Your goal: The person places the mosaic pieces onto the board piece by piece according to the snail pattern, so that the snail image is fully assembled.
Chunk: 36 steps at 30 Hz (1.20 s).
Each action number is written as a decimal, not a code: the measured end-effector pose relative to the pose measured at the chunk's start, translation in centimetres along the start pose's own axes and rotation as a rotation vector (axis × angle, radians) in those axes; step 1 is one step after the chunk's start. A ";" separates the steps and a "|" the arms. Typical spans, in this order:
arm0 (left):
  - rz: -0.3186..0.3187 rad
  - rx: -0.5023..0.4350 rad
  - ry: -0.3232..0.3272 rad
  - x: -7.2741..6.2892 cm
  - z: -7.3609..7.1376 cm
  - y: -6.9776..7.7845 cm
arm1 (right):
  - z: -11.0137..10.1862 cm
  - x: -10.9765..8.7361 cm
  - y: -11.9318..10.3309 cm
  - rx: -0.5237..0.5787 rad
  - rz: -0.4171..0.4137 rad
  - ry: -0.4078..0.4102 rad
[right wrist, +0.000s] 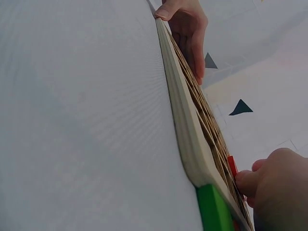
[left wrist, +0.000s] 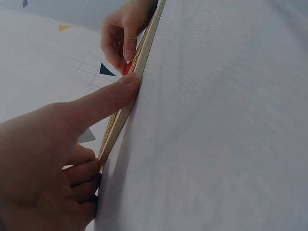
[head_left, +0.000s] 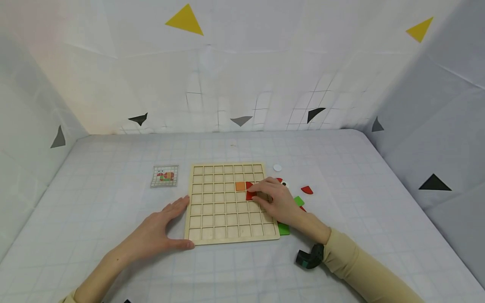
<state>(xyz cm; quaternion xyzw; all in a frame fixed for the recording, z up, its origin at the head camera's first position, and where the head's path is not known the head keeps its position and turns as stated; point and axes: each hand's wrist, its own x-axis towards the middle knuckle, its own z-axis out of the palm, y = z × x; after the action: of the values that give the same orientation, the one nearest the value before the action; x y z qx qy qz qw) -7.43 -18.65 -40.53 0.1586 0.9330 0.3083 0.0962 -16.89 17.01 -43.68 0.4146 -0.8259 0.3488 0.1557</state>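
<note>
A wooden grid board [head_left: 219, 208] lies on the table before me. My left hand [head_left: 161, 227] is spread along its left side, fingers touching the edge and the thumb lying at the near-left corner. Over the right part of the board, my right hand [head_left: 276, 200] pinches a small red piece [head_left: 249, 196] between thumb and index finger. Red also shows just above those fingertips, beside an orange square [head_left: 240, 186] set in a cell. In the right wrist view the red piece [right wrist: 232, 166] stands up past the board's rim at the thumb.
Left of the board lies a small picture card [head_left: 164, 176] with a coloured pattern on a grid. To the right are a white disc [head_left: 277, 167], a red quarter-round piece [head_left: 307, 190] and green pieces [head_left: 299, 201], some partly hidden by the right hand. White walls surround the table.
</note>
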 end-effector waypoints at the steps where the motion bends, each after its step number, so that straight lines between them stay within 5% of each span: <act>1: 0.000 0.000 0.000 0.0 0.0 0.0 | 0.0 0.0 0.0 0.001 -0.005 0.001; 16: -0.008 0.012 -0.001 0.1 0.0 -0.1 | 0.1 0.1 0.0 -0.003 0.028 0.013; 36: -0.022 -0.004 -0.006 0.2 0.3 -0.4 | 0.0 0.2 0.1 -0.004 -0.044 0.053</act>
<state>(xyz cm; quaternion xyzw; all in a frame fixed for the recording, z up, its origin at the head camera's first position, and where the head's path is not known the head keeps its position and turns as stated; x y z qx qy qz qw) -7.66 -18.69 -40.98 0.1491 0.9338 0.3087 0.1026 -17.09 16.92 -43.59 0.4231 -0.8129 0.3545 0.1859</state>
